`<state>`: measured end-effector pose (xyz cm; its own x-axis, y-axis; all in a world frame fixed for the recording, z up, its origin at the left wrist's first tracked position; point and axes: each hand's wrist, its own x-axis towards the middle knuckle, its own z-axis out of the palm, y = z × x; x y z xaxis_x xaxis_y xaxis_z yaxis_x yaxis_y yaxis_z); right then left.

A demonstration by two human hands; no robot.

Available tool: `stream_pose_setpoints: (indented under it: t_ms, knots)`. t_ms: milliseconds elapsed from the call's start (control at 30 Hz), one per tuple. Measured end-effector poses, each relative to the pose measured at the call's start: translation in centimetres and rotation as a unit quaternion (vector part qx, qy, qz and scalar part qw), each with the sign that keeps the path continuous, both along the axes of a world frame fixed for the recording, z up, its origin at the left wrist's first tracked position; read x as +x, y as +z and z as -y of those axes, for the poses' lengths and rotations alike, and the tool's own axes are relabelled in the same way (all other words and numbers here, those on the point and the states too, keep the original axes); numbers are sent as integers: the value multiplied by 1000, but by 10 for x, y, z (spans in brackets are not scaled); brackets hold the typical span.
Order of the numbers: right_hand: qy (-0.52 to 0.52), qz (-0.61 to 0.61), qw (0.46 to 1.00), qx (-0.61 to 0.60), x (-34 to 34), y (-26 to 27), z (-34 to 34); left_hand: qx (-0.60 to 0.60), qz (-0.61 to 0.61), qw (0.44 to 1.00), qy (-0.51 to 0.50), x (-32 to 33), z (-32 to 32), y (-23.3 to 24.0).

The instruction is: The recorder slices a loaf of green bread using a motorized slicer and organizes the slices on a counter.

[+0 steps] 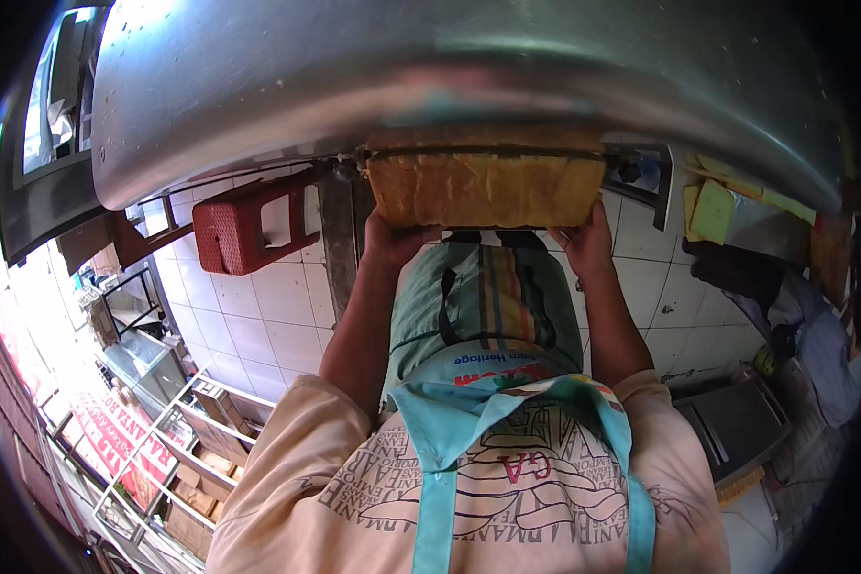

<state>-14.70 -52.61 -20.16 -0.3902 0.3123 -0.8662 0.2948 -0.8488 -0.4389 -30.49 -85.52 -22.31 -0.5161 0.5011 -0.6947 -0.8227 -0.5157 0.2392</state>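
Note:
A long golden-brown block, which looks like a loaf of bread point(484, 190), lies crosswise under the rounded edge of a large stainless-steel machine or cover point(430, 64). My left hand point(396, 237) holds its left end from the near side, the thumb pointing inward. At the right end, my right hand point(585, 233) grips the lower corner. A thin dark bar crosses the block's upper part. The far side of the block is hidden beneath the metal. A green apron point(481, 308) with a striped panel hangs between my forearms.
A red plastic stool point(233, 229) stands at left on white floor tiles. Shelving with cardboard boxes point(208, 495) is at lower left. To the right are yellow packets point(710, 212), bunched dark and grey cloth point(796, 323) and a dark box-shaped appliance point(735, 430).

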Motion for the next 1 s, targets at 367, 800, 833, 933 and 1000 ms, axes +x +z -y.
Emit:
stream_pose_setpoints:
  t_ms: [367,800,833,933,1000]
  knots:
    - [215,35,951,218,12,-10,-2,6,43,997,60,15,31,41]
    - [288,-100,914,268,21,-32,-35,-532,-575,569,-251,103,-169,92]
    - [287,-102,882,360,21,-32,-37,-529,-642,474,-288,100,-190,89]
    - [261,-62,806,527,27,-29,-47,-567,-655,385,-318,97,-237,72]
    - [216,-45,798,561,43,-24,-57,-603,-614,357,-363,97,-248,62]
